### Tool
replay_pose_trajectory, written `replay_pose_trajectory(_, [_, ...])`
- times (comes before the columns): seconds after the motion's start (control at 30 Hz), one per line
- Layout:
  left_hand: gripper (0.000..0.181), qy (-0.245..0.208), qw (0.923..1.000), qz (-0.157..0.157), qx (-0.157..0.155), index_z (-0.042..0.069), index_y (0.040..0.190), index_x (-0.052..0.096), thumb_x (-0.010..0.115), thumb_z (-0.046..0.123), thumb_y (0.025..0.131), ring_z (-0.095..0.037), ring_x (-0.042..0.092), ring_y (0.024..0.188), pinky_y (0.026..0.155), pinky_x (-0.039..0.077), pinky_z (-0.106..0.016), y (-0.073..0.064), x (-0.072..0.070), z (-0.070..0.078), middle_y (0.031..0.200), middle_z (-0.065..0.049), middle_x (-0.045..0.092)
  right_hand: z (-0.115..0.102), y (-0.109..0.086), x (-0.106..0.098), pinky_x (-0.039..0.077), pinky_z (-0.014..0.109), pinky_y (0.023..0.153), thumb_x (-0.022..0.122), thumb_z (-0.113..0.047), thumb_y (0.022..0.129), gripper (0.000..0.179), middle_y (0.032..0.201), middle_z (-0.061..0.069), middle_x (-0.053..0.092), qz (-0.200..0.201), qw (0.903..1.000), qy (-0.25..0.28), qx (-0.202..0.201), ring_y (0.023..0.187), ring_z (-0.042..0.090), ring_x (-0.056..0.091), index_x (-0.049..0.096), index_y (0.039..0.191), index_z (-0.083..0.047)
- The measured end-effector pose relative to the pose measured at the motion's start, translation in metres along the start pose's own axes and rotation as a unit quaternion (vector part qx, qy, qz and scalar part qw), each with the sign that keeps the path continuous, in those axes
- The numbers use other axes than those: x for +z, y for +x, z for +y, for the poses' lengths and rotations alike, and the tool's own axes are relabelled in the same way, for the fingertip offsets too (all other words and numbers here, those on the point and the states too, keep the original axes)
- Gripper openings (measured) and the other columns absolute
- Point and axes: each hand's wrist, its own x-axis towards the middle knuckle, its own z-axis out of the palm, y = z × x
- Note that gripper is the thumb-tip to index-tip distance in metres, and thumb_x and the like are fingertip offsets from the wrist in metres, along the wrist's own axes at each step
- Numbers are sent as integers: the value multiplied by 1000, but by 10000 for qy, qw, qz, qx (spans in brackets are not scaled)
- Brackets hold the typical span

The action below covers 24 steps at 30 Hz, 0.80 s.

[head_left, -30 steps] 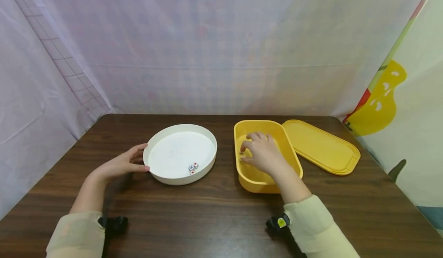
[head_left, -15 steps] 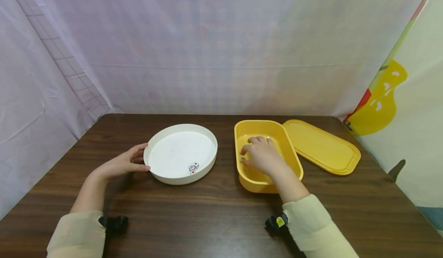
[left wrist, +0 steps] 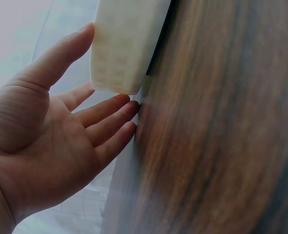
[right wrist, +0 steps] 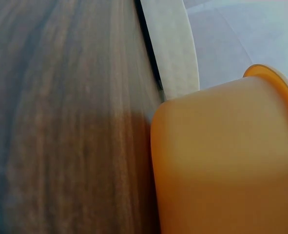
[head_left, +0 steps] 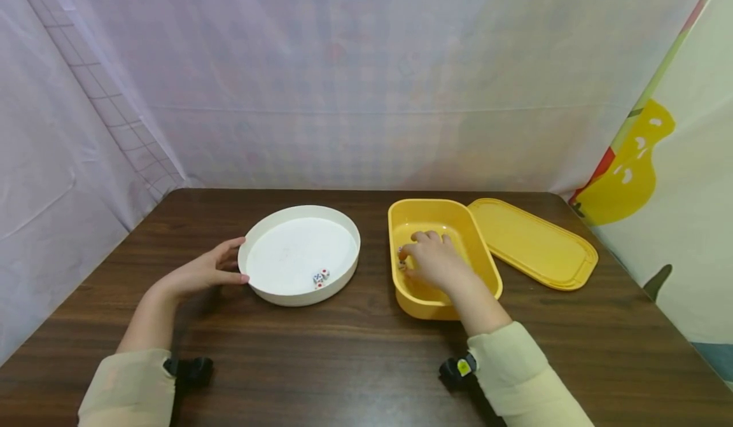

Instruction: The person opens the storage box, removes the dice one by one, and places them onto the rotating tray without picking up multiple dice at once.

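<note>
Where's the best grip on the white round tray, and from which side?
Likely the wall of the tray, pinched over the rim from the left: it lies flat, the upright wall runs all round, and the left hand touches that side. Dice lie inside at the near right, so keep it level.

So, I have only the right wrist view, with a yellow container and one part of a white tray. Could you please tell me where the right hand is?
Observer: In the head view, the right hand is reaching down inside the yellow container.
Operator: Thank you. Is something lying in the white tray?
Observer: Yes, a few dice lie close together there.
Operator: And what is the other hand doing?
Observer: The left hand touches the tray's left side.
</note>
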Motion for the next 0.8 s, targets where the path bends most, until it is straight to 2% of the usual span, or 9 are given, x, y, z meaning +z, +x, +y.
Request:
replay_pose_trajectory(0.43, [93,67,10000,10,-19,-3,151,7,71,18,87,-48,22,134,104,24,-59,1,0,0,147,-34,20,-1,-3,-2,33,55,89,75,-22,82,8,111,13,58,-10,9999,98,-84,106,36,48,69,87,-20])
replay_pose_trajectory(0.8, [92,56,10000,14,-41,-2,151,7,71,18,88,-48,22,134,104,23,-60,1,-1,-2,146,-35,22,-2,0,-1,33,54,88,75,-23,83,9,102,8,57,-161,9999,26,-55,101,35,49,67,80,-21])
